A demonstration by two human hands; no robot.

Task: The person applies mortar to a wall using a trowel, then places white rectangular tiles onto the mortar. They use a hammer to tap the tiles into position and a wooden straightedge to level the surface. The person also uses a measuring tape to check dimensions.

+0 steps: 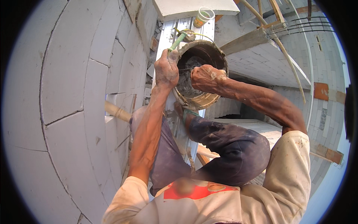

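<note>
A round bucket (222, 56) with a mortar-crusted rim stands in front of me, with wet grey mortar (185, 84) inside. My left hand (166, 70) is closed at the bucket's left rim around a green-handled tool (177, 41); the handle sticks up past my thumb, and its working end is hidden. Over the bucket's opening my right hand (209, 77) is curled into a fist. A thin dark piece shows between the two hands, but what the right fingers grip is hidden.
A clear plastic cup (204, 17) stands beyond the bucket on the metal plank (164, 41), below a pale block slab (194, 8). A grey block wall (71, 112) rises close on my left. Bamboo poles (289, 59) and steel bars (302, 25) are at the right.
</note>
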